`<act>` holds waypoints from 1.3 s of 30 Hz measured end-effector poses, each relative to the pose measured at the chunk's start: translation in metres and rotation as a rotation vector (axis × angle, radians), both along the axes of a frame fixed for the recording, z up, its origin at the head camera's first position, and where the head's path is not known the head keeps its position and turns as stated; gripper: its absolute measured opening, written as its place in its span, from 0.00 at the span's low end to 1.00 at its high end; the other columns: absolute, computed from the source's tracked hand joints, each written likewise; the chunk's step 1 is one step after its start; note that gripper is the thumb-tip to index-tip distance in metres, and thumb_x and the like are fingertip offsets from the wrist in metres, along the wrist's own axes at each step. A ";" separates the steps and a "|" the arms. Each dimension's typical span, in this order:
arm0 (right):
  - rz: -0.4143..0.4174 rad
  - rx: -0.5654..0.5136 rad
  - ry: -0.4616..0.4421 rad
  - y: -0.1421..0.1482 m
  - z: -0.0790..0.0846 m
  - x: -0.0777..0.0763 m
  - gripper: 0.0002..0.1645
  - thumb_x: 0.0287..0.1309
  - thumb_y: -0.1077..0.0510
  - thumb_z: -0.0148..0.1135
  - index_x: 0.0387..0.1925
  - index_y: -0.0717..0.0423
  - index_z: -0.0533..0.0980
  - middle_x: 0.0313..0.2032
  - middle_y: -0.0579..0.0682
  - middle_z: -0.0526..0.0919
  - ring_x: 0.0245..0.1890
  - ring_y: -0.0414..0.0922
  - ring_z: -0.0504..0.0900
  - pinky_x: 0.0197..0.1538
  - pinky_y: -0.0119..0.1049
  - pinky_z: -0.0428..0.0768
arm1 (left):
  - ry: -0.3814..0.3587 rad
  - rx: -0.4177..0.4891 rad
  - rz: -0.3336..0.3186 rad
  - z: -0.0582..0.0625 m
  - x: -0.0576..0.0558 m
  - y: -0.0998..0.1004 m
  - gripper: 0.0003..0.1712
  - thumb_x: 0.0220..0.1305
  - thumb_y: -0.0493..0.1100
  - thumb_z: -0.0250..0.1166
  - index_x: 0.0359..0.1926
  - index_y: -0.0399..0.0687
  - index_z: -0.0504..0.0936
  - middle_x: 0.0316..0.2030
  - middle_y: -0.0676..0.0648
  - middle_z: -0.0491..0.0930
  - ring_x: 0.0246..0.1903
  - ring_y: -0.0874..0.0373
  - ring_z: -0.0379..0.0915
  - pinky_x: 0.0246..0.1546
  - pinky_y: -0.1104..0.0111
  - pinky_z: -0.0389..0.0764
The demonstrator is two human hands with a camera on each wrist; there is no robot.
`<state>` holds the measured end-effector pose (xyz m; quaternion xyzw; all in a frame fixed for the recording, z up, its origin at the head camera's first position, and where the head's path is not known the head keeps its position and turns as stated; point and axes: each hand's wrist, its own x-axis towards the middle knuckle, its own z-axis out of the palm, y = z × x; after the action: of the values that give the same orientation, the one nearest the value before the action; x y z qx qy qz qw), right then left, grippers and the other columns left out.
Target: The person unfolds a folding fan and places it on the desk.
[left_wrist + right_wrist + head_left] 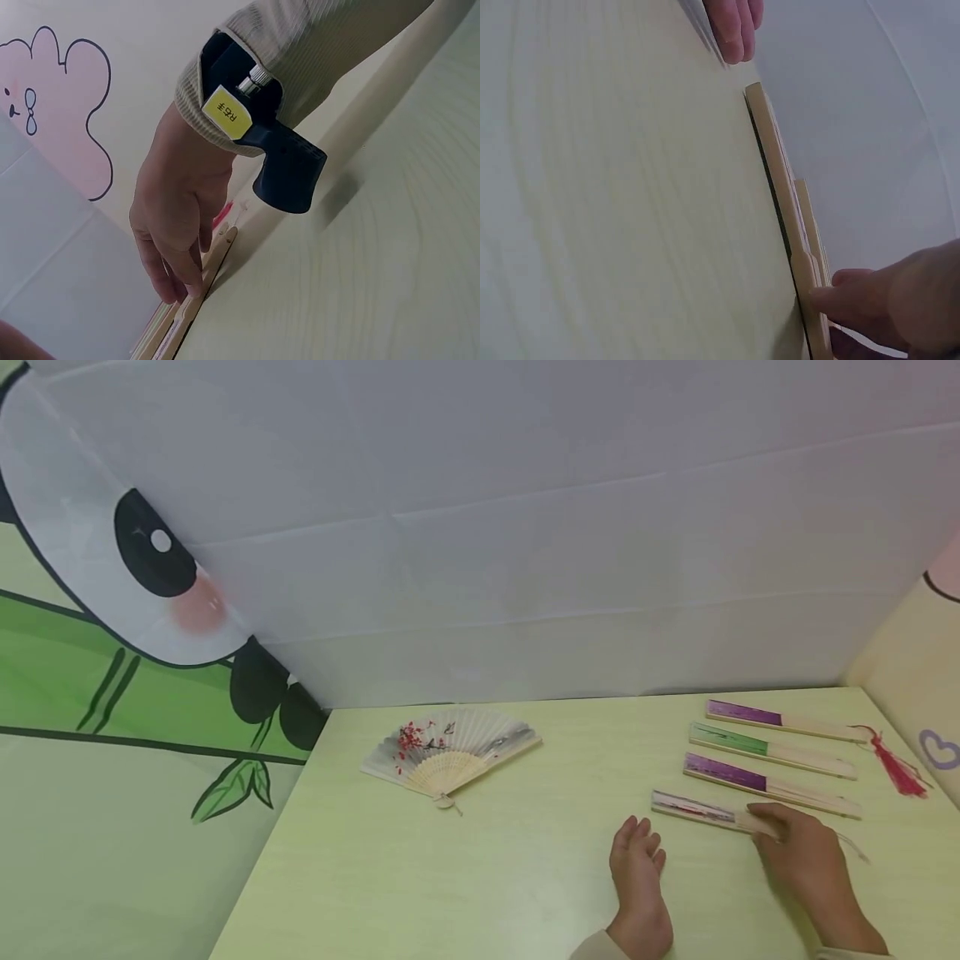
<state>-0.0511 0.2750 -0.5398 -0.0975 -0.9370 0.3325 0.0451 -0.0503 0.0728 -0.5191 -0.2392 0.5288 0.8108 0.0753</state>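
My right hand [802,852] pinches the handle end of a folded hand fan [693,808], thumb on the near side and fingers over the far side. This fan has a pale, grey and red printed leaf and lies along the tabletop. In the right wrist view, the thumb presses against the wooden guard of the fan [776,169]. My left hand [639,881] is beside the fan's left end, fingers extended and holding nothing. Its fingertips [735,45] show at the top of the right wrist view, apart from the fan.
Behind the held fan lie a purple folded fan [723,772], a green one [731,739] and another purple one [746,714] with a red tassel [896,768]. An open fan with red blossoms [450,747] lies at the left on the table [420,885]. A white wall [525,568] rises behind.
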 end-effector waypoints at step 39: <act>0.152 -0.247 -0.032 -0.061 0.037 0.013 0.18 0.67 0.60 0.72 0.55 0.65 0.83 0.41 0.51 0.88 0.34 0.38 0.86 0.34 0.30 0.81 | 0.077 0.041 -0.237 -0.009 0.001 0.004 0.10 0.72 0.29 0.64 0.50 0.35 0.86 0.37 0.44 0.86 0.32 0.59 0.82 0.40 0.65 0.89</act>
<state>-0.0378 0.2141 -0.5031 -0.0364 -0.8942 0.4461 -0.0074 -0.0496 0.0766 -0.5284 -0.1422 0.5392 0.8154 0.1552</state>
